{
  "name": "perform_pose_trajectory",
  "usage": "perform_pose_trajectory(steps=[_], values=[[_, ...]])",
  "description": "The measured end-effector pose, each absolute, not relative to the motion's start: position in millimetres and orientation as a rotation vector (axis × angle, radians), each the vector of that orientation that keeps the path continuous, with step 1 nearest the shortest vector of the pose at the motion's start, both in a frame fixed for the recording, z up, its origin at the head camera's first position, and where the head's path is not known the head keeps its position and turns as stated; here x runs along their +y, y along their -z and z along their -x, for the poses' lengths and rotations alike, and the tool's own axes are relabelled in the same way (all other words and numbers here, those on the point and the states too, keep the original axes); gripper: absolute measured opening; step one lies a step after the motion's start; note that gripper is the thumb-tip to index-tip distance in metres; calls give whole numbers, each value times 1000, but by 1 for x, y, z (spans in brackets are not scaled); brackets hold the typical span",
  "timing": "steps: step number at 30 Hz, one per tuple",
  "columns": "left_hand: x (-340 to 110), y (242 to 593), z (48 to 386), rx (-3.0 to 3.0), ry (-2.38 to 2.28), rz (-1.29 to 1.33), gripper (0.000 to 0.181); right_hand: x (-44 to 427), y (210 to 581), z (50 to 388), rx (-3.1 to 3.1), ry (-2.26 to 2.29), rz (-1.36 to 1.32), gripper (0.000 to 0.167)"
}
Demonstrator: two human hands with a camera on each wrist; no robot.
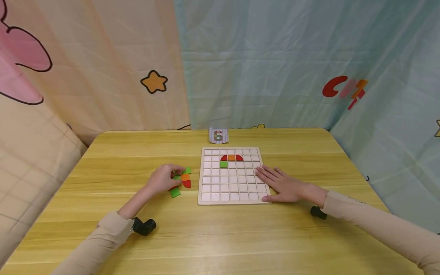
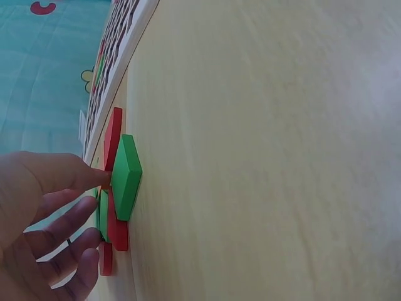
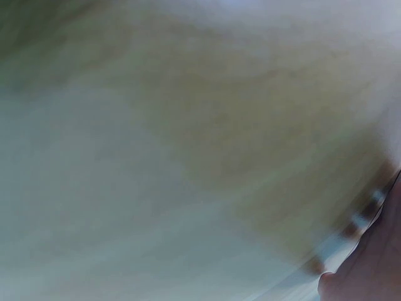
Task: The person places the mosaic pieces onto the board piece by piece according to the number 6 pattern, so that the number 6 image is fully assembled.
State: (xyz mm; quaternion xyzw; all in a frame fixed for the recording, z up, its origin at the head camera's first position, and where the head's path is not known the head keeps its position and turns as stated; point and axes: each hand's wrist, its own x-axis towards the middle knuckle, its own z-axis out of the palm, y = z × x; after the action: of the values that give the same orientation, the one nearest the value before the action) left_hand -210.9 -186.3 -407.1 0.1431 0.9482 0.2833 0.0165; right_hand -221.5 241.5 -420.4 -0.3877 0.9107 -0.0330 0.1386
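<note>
My left hand is over a small loose cluster of tiles, thumb and index finger apart and touching among them. The cluster shows a green square tile, an orange square tile and a red quarter-round tile. In the left wrist view, the thumb tip meets the stack beside a green tile and a red tile; no tile is seen lifted. My right hand rests with fingers spread on the right edge of the wooden grid board. The right wrist view is blurred.
Near the board's top sit an orange tile between two red quarter-round tiles, with a green tile below the left one. A patterned card lies behind the board. Printed curtains hang beyond the table.
</note>
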Motion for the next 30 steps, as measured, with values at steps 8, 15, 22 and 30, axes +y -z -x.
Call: perform_pose_trajectory(steps=[8,15,22,30], values=[[-188,407,211,2937,-866,-429,31,242,421,221,2643,137,1139,90],[-189,408,212,2948,-828,-403,28,243,424,221,2651,146,1153,89],[-192,407,213,2954,-806,-401,26,242,423,223,2634,108,1124,90],[-189,408,214,2960,-772,-454,30,241,421,221,2635,118,1133,90]])
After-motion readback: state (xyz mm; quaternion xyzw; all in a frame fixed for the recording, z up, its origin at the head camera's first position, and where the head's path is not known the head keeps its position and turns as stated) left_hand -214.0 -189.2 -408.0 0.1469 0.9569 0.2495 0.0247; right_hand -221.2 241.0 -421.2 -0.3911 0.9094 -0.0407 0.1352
